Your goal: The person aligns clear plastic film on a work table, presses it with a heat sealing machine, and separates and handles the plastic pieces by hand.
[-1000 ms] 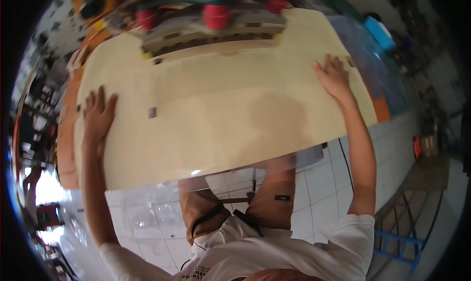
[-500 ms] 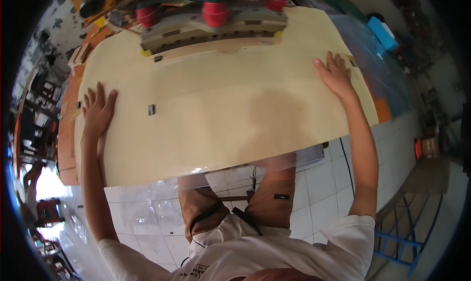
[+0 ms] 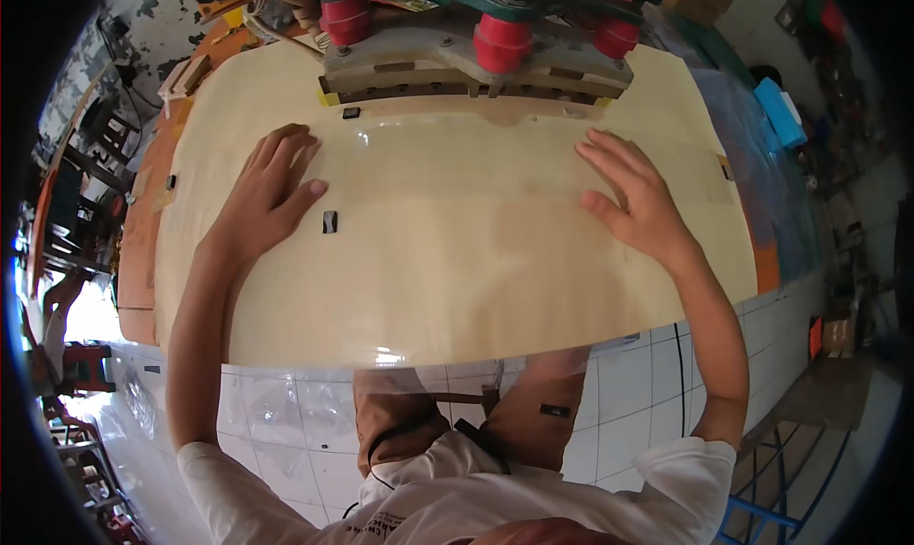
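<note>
A wide cream sheet (image 3: 447, 288) with a glossy surface covers the table before me. My left hand (image 3: 274, 188) is over its left part, fingers bent and thumb apart, holding nothing. Just right of that thumb is a small black piece (image 3: 329, 222). My right hand (image 3: 630, 195) is over the right part, open, its fingers pointing toward the machine. Whether either palm touches the sheet I cannot tell. Beyond both hands stands a press-like machine (image 3: 476, 74) with red cylindrical mounts (image 3: 502, 42). Another small black piece (image 3: 351, 113) lies by its lower edge.
An orange-brown tabletop edge (image 3: 138, 259) shows at the left. Clear plastic (image 3: 738, 131) and a blue box (image 3: 779, 112) are at the right. A blue metal frame (image 3: 776, 478) stands on the floor at lower right. My knees are under the near edge.
Both hands have moved inward from the sheet's left and right sides toward the machine's front edge. My view has shifted, so the machine appears further right.
</note>
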`<act>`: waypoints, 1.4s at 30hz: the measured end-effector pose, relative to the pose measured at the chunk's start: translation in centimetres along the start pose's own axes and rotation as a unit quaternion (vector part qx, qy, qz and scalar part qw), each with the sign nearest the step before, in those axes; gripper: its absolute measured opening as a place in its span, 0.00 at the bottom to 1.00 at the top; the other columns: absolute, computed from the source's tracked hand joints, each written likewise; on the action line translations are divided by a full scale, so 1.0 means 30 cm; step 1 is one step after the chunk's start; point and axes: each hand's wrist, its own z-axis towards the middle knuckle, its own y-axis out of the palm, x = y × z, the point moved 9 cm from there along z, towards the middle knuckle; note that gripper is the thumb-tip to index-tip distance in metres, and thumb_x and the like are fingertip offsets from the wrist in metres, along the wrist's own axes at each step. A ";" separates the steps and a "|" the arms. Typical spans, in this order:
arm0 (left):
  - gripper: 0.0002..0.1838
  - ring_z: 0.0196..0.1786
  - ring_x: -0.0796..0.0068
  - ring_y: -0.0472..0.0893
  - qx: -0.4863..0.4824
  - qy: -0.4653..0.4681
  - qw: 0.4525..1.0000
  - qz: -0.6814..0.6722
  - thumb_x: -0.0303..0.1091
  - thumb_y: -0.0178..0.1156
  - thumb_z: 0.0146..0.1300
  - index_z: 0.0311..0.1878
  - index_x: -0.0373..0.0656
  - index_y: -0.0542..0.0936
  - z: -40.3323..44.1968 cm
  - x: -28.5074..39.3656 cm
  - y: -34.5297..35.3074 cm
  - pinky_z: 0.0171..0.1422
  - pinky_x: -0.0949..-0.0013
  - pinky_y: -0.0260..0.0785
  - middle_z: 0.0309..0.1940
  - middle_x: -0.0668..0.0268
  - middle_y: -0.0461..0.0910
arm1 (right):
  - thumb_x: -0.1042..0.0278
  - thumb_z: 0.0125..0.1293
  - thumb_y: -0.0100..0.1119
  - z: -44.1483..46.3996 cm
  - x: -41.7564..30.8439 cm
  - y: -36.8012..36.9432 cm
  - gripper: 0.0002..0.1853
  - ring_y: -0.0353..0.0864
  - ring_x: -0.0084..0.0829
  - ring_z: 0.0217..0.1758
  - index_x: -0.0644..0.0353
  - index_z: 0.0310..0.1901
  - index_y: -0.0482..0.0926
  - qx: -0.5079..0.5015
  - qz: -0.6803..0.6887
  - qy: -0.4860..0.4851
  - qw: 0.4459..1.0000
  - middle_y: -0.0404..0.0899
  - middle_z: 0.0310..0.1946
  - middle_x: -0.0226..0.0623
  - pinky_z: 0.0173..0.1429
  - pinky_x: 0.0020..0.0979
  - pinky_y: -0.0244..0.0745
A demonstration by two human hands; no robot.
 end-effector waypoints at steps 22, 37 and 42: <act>0.26 0.71 0.48 0.63 0.024 -0.030 0.999 0.027 0.39 0.55 0.65 0.63 0.35 0.69 0.026 0.023 -0.002 0.75 0.55 0.55 0.68 0.51 0.64 | 0.42 0.63 0.62 0.019 -0.071 0.028 0.37 0.58 0.54 0.76 0.54 0.69 0.70 -0.099 -0.021 -0.023 0.995 0.60 0.73 0.50 0.77 0.56 0.50; 0.29 0.76 0.49 0.58 -0.012 -0.051 0.998 0.036 0.39 0.52 0.67 0.69 0.35 0.66 0.034 0.014 0.011 0.79 0.56 0.49 0.72 0.50 0.59 | 0.27 0.62 0.50 0.003 -0.038 0.093 0.47 0.49 0.53 0.80 0.55 0.73 0.63 -0.163 -0.096 -0.009 0.982 0.53 0.77 0.50 0.78 0.57 0.42; 0.30 0.76 0.49 0.58 -0.013 -0.056 0.998 0.040 0.40 0.52 0.67 0.69 0.36 0.66 0.036 0.012 0.011 0.79 0.56 0.49 0.73 0.50 0.59 | 0.27 0.63 0.49 0.001 -0.032 0.097 0.46 0.49 0.52 0.80 0.55 0.73 0.63 -0.161 -0.096 -0.008 0.982 0.53 0.77 0.50 0.78 0.57 0.42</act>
